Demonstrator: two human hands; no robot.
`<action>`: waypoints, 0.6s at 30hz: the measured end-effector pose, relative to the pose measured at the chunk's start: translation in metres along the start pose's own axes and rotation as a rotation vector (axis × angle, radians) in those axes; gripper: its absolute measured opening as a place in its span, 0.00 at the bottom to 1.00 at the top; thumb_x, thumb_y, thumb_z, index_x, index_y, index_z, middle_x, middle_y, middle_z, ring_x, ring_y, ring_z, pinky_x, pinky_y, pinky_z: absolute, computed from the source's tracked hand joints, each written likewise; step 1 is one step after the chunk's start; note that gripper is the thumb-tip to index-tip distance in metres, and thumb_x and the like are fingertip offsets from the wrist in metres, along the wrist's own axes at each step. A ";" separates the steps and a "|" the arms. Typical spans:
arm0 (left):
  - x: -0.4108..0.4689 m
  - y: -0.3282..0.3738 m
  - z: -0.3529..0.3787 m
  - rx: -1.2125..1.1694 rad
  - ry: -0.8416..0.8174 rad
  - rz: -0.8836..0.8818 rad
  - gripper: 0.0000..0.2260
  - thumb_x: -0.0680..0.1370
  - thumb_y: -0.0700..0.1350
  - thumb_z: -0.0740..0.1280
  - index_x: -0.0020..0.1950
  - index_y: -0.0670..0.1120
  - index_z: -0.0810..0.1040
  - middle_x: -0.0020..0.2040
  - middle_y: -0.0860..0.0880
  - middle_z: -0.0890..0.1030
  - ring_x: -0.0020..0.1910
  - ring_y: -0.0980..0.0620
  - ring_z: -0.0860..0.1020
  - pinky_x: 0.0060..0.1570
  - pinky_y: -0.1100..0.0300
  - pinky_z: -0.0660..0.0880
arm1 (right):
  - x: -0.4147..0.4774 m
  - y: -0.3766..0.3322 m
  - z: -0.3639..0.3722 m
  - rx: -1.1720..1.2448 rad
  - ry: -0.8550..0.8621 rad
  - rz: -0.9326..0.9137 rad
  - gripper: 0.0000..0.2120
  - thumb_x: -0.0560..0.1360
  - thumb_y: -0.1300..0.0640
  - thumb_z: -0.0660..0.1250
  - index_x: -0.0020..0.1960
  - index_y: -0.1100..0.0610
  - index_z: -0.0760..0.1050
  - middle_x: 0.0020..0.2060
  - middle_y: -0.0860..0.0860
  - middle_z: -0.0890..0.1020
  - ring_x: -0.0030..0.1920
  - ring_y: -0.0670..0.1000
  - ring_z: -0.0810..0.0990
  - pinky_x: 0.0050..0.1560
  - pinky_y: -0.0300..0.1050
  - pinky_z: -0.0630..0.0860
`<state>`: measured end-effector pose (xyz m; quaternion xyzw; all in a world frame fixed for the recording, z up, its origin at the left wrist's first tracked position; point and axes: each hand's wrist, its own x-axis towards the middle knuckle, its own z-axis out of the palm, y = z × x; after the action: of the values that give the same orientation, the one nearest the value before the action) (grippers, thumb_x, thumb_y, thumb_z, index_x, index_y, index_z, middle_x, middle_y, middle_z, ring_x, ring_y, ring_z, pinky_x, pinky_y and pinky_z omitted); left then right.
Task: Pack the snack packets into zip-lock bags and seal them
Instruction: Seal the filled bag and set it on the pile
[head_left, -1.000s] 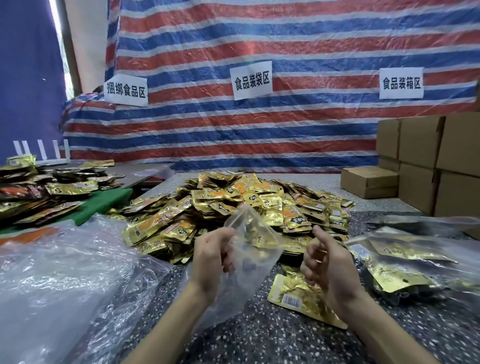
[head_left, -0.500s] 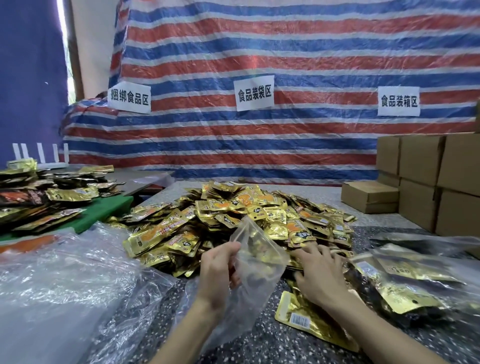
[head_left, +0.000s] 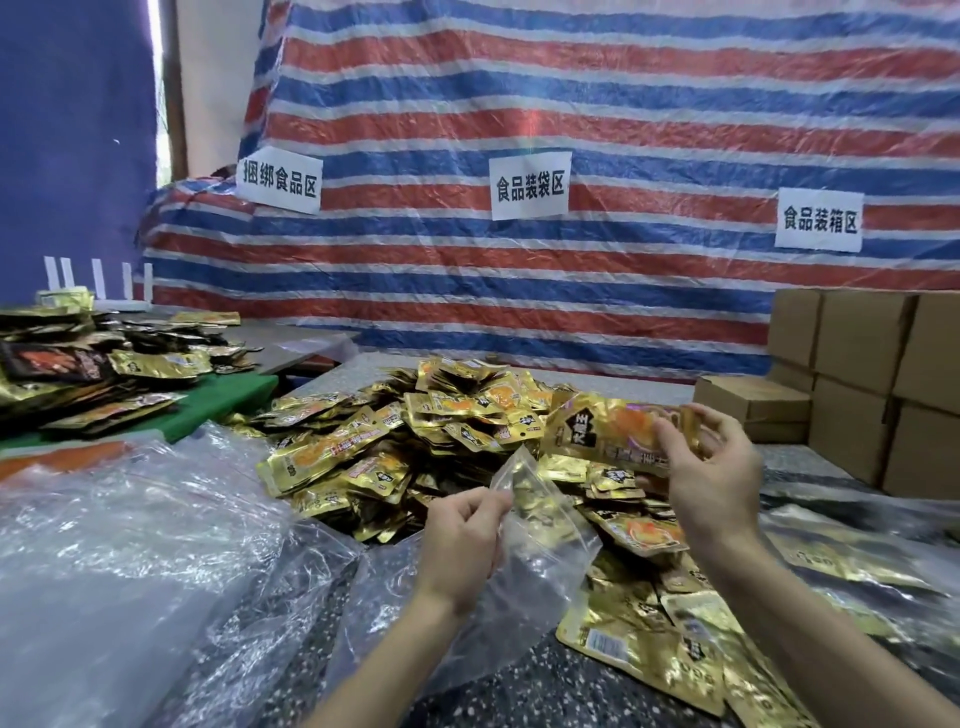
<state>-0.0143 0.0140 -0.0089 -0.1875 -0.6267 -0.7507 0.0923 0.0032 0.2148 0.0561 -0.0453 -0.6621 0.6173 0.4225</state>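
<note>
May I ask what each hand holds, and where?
Left hand pinches the zip-lock bag at its mouth; right hand grips a gold snack packet by its right end.

A makeshift food-packing workshop: white paper zone signs (head_left: 530, 186) on a red-white-blue striped tarpaulin (head_left: 597, 98), brown cardboard boxes (head_left: 878, 374) stacked at its right, gold foil snack packets (head_left: 415, 431) heaped before it

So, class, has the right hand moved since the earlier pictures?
Yes: the right hand rose off the snack pile, holding a gold packet above its right side.
</note>
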 end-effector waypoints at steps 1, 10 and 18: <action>0.000 0.000 0.000 0.009 0.001 0.002 0.24 0.81 0.41 0.64 0.24 0.49 0.69 0.22 0.50 0.65 0.20 0.54 0.60 0.24 0.71 0.64 | 0.001 -0.005 -0.002 0.038 0.009 0.014 0.11 0.78 0.57 0.70 0.59 0.51 0.74 0.47 0.45 0.82 0.43 0.50 0.86 0.39 0.49 0.84; -0.002 0.003 0.004 -0.005 -0.030 -0.033 0.24 0.82 0.44 0.64 0.24 0.50 0.69 0.22 0.50 0.67 0.21 0.53 0.62 0.22 0.65 0.61 | -0.016 -0.019 -0.007 -0.058 -0.122 0.043 0.16 0.78 0.56 0.70 0.65 0.57 0.75 0.53 0.54 0.83 0.40 0.52 0.86 0.30 0.43 0.81; -0.005 0.007 0.006 -0.046 -0.100 0.015 0.19 0.80 0.52 0.62 0.34 0.40 0.72 0.26 0.49 0.71 0.23 0.54 0.67 0.24 0.66 0.63 | -0.043 -0.022 0.004 -0.207 -0.466 0.013 0.10 0.71 0.45 0.73 0.40 0.52 0.85 0.37 0.51 0.86 0.40 0.53 0.85 0.38 0.47 0.80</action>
<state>-0.0061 0.0179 -0.0032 -0.2317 -0.6116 -0.7539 0.0622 0.0386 0.1815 0.0539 0.0509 -0.8009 0.5429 0.2475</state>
